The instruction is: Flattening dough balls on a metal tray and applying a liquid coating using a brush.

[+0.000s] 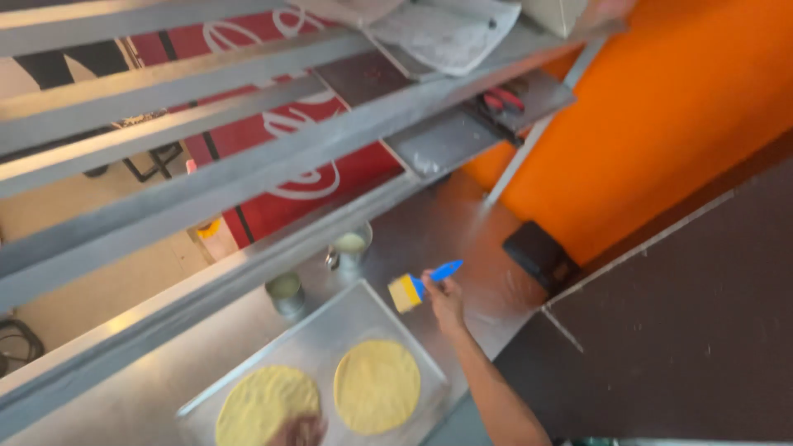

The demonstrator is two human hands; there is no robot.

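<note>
Right hand [444, 299]: closed around the blue handle of a pastry brush [417, 286], held in the air above the far right corner of the tray, yellowish bristles pointing left, toward the cups.

Left hand [299, 430]: only a blurred part shows at the bottom edge, resting on or just over the near rim of the left tortilla; I cannot tell how far open it is, and it seems to hold nothing.

Brush: clear of the tray and of both tortillas, between the tray's corner and the nearer metal cup.

Tortillas: two round yellow ones lie flat side by side on the tray, the left tortilla [266, 403] and the right tortilla [377, 386], close together but apart.

Tray [330, 324]: a flat metal sheet set at an angle on the steel desk [450, 223].

Cups: two small metal cups stand on the desk just past the tray's far edge, one [287, 291] near its left corner and one [351, 245] farther back, each with a pale liquid inside, probably oil or melted butter.

Surroundings: steel shelf rails [206, 177] cross above the desk, an orange wall [661, 107] stands to the right, and a small black box [541, 256] sits at its foot.

Step in hand: by my reading, the brush is travelling between the cups and the tortillas, so this is the brushing stage.

Next move calls for: a loaded brush brought down flat over a tortilla, light even strokes out to the edge, with the other hand steadying the round so it does not slide.
</note>
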